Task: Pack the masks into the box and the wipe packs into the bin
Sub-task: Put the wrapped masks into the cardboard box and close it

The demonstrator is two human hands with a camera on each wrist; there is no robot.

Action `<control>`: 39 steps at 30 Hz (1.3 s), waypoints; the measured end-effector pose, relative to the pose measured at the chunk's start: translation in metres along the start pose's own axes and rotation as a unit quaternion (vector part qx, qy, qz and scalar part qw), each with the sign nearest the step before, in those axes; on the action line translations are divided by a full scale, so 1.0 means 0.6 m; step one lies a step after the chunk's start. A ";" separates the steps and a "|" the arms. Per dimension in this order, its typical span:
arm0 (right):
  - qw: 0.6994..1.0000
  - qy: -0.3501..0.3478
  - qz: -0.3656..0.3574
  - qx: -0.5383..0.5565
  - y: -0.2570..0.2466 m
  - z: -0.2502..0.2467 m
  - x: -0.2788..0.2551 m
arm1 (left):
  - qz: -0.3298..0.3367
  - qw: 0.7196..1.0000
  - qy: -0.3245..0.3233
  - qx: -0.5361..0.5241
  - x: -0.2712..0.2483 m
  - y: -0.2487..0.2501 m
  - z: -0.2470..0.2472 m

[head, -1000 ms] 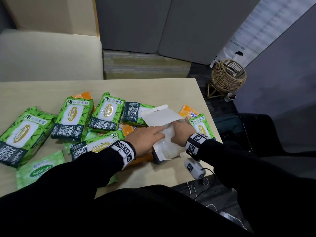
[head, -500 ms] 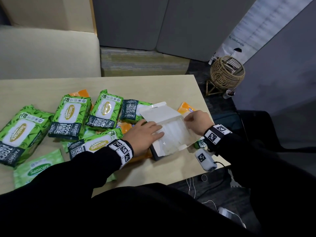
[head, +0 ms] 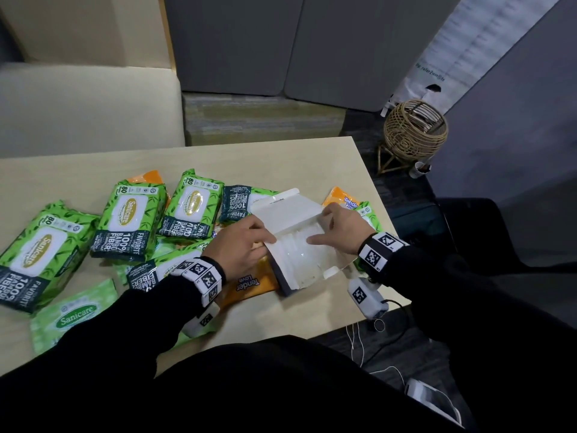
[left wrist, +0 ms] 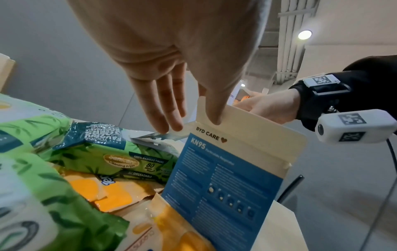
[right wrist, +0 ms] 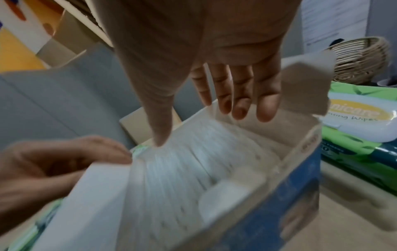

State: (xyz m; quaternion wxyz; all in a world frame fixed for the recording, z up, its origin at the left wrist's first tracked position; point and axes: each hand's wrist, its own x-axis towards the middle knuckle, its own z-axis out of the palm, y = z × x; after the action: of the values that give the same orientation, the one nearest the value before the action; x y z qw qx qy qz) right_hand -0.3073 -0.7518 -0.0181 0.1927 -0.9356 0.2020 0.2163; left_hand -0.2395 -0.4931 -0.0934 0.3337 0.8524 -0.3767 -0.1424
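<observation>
An open blue-and-white KN95 mask box (head: 296, 276) lies on the table, its lid flap (head: 287, 210) folded back. White masks (right wrist: 193, 161) fill it. My left hand (head: 265, 239) grips the box's left side, the thumb on the outer wall (left wrist: 214, 117) and the fingers curled over the edge. My right hand (head: 321, 226) reaches in from the right with straight fingers, its thumb (right wrist: 159, 141) pressing on the masks. Several green wipe packs (head: 128, 220) and orange wipe packs (head: 253, 282) lie to the left of the box and under it.
The pale wooden table (head: 281, 164) ends just right of the box. Another green pack (right wrist: 361, 118) lies by that edge. A wicker basket (head: 415, 129) stands on the floor at the right. A beige seat (head: 78, 110) is behind the table.
My left hand slid off the masks to the box's left side. My right hand went to the box's far right corner, then came back with its thumb on the masks.
</observation>
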 end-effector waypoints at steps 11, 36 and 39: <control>0.997 0.007 -0.011 -0.074 0.001 0.013 0.026 | -0.021 1.000 -0.018 -0.010 0.006 0.009 0.003; 0.985 -0.006 0.017 0.174 0.083 -0.011 0.018 | -0.280 0.945 0.041 -0.165 0.036 0.057 0.063; 0.967 -0.060 0.067 0.237 0.081 -0.012 0.038 | -0.364 0.876 0.053 -0.312 0.045 0.051 0.067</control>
State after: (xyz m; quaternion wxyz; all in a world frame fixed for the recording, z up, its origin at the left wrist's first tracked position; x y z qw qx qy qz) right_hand -0.3083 -0.8027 -0.0361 0.4060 -0.8326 0.2979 0.2306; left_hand -0.2581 -0.5468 -0.1021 0.5264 0.7870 0.0426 -0.3188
